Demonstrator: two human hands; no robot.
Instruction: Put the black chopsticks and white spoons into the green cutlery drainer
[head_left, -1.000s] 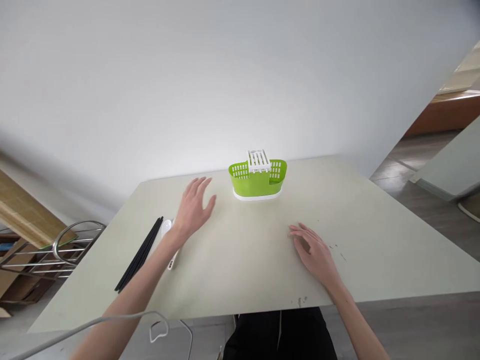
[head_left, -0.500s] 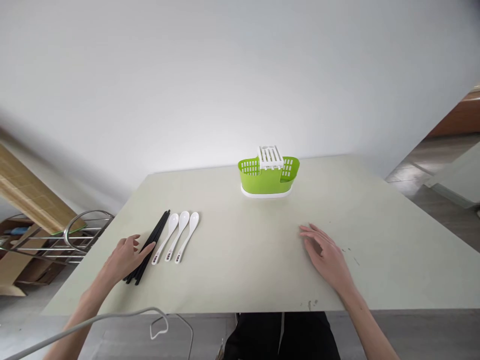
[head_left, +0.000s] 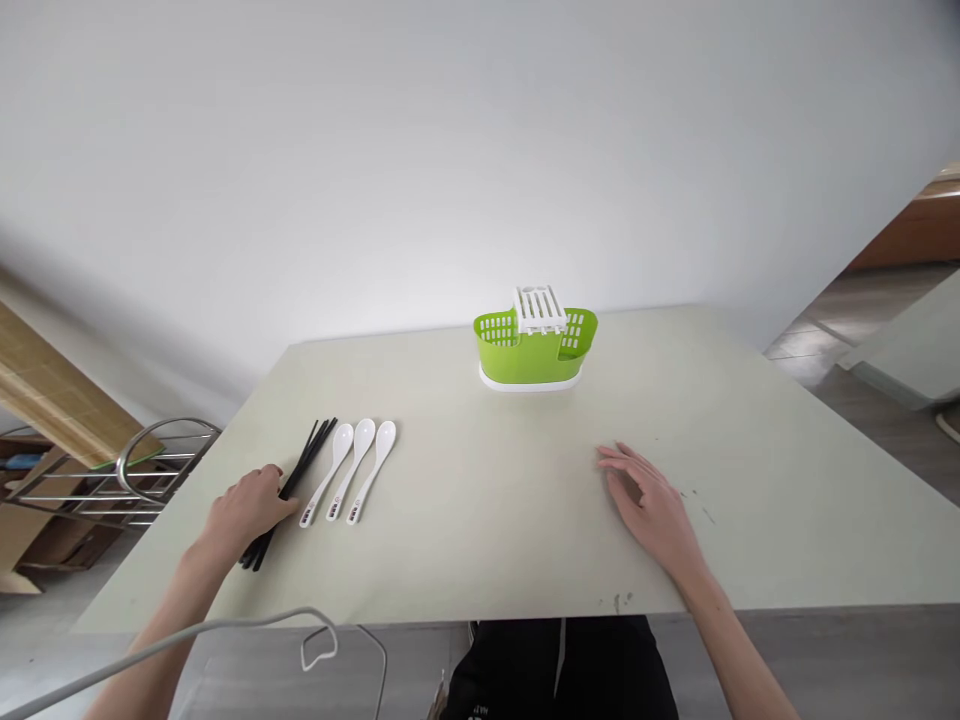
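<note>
My left hand point(head_left: 244, 508) lies on the bundle of thin black chopsticks point(head_left: 291, 487), fingers curled over the near half of the sticks; I cannot tell whether they have closed round the bundle or only press on it. Half a second ago the same hand was just arriving beside the sticks with its fingers stretched flat, and a second ago it was up near the far middle of the table, so it has swung back to the near left edge and settled on them. The far tips of the chopsticks have fanned apart a little since then, which I read as the hand having started to gather or shift them.

Just right of the chopsticks lie three white ceramic soup spoons point(head_left: 351, 467), side by side, bowls pointing away from me, untouched and unmoved. My right hand point(head_left: 651, 503) rests flat and empty on the pale beige tabletop point(head_left: 487, 500) near the near edge, right of centre, just as it did before. Well apart from both hands, close to the far edge, stands the green slotted plastic cutlery holder point(head_left: 535, 346) with its white insert on top. A steel wire rack point(head_left: 112, 475) stands beyond the table's left edge.
</note>
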